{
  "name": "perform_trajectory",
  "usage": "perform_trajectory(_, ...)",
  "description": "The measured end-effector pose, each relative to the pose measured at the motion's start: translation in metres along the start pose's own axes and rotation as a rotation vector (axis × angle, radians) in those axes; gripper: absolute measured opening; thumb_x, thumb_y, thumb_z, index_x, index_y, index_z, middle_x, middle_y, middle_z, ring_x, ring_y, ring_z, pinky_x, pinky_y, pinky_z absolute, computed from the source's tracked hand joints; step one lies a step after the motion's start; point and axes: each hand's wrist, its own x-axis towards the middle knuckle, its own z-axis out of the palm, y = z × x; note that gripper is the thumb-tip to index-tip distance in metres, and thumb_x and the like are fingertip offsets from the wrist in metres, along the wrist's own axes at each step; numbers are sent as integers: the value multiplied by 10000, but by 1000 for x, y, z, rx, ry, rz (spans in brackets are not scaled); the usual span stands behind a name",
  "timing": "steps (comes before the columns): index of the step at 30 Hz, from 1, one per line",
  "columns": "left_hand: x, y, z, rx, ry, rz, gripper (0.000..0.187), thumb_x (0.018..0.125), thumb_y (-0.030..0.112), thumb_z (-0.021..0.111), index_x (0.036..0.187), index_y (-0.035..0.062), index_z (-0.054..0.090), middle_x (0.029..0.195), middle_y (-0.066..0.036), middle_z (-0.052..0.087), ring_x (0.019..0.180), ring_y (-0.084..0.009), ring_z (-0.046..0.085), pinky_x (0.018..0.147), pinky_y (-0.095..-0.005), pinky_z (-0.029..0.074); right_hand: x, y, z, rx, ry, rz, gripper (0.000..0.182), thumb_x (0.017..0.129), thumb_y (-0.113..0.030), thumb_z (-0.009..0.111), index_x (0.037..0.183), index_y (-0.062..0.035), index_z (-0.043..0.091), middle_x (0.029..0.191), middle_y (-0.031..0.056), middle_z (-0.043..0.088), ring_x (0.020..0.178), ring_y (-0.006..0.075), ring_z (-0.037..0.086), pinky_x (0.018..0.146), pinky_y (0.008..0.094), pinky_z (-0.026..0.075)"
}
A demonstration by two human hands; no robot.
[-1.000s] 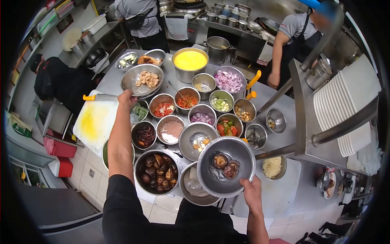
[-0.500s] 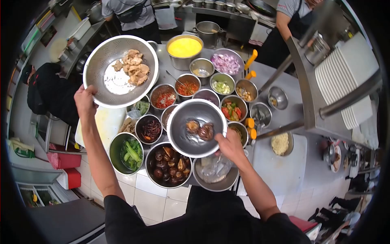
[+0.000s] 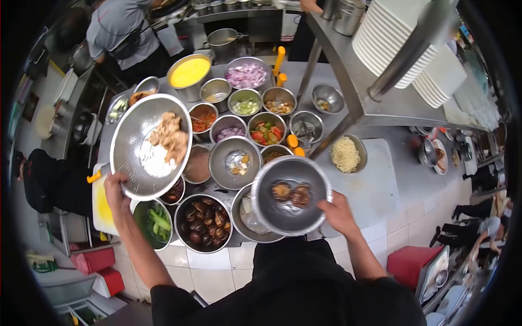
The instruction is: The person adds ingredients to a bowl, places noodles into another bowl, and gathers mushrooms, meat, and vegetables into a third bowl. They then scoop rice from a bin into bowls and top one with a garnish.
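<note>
My left hand (image 3: 115,187) is closed on the rim of a perforated metal colander (image 3: 130,130), tilted above the containers on the left. Pale brown pieces that look like cooked meat (image 3: 169,138) lie in it. My right hand (image 3: 338,213) grips the edge of a metal bowl (image 3: 292,220), its thumb over the rim. Two dark brown mushroom caps (image 3: 291,194) rest inside that bowl. It overlaps a metal bowl holding a plastic bag (image 3: 251,220). A pot of dark mushrooms (image 3: 204,225) and a pot of green vegetables (image 3: 159,223) stand near my body.
Several ingredient bowls crowd the steel counter, including chopped onion (image 3: 247,75), yellow liquid (image 3: 189,71) and cut peppers (image 3: 266,133). Noodles (image 3: 345,154) sit by a white cutting board (image 3: 375,185). A shelf post (image 3: 340,133) and stacked plates (image 3: 389,41) stand right; a co-worker (image 3: 122,35) is behind.
The view has swung right. My right hand has carried its bowl right and toward my body, uncovering a bowl with small pale pieces. The colander is tilted more and lower in view.
</note>
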Motion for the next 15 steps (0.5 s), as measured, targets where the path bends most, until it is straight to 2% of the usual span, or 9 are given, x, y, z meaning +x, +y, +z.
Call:
perform_trajectory(2,13,-10,-10,-61,-46,23,152,597,-24,533,709,39,451,630,-28,472,534,-138,472,502,-257,408,-11,37,-11,173,123,-118,231,757,-70,486,921,55,589,740,90,627,585,159,575,583,300,482)
perform_trajectory(5,3,-8,4,7,9,56,170,608,-13,500,777,4,484,699,-70,521,591,-184,545,545,-320,511,-35,53,-41,113,240,23,225,752,-61,483,913,57,588,718,88,623,596,152,567,568,303,479)
perform_trajectory(6,-12,1,25,-35,-74,34,221,601,-4,492,822,-11,500,729,-88,534,615,-197,551,582,-330,529,-48,59,-53,115,295,49,225,752,-61,483,913,57,588,718,88,623,596,152,567,568,303,479)
perform_trajectory(8,-13,-5,26,-41,-105,56,247,588,-1,499,834,-16,516,740,-89,542,640,-189,544,605,-317,511,-54,69,-66,172,354,240,221,755,-63,483,903,68,582,713,101,617,583,159,570,538,309,480)
perform_trajectory(10,-10,-13,25,-16,-93,20,206,592,-2,503,797,1,511,723,-72,527,636,-171,521,611,-287,474,-60,105,-74,93,367,148,228,760,-68,480,910,74,577,696,114,609,572,181,595,480,311,488)
perform_trajectory(11,-6,-22,20,-12,-26,16,163,597,-1,511,758,20,501,700,-52,505,618,-165,498,605,-270,436,-62,110,-72,170,423,207,216,760,-67,477,895,71,575,701,103,603,566,174,587,466,303,492)
perform_trajectory(12,1,-29,16,-20,-55,15,136,606,1,526,735,29,490,687,-40,483,618,-166,486,604,-276,431,-58,113,-73,248,476,270,205,759,-67,474,879,67,573,706,91,596,559,168,578,452,294,495)
perform_trajectory(13,-5,-25,25,-35,-29,6,138,608,0,531,738,26,490,689,-38,482,625,-167,487,608,-282,432,-51,121,-73,255,453,262,205,759,-67,474,879,67,573,706,91,596,559,168,578,452,294,495)
perform_trajectory(15,-4,-30,41,-35,-43,16,161,614,-5,541,767,17,494,695,-34,478,629,-166,489,600,-292,438,-52,153,-70,423,551,308,243,762,-65,466,916,98,558,703,124,599,522,211,594,404,317,526)
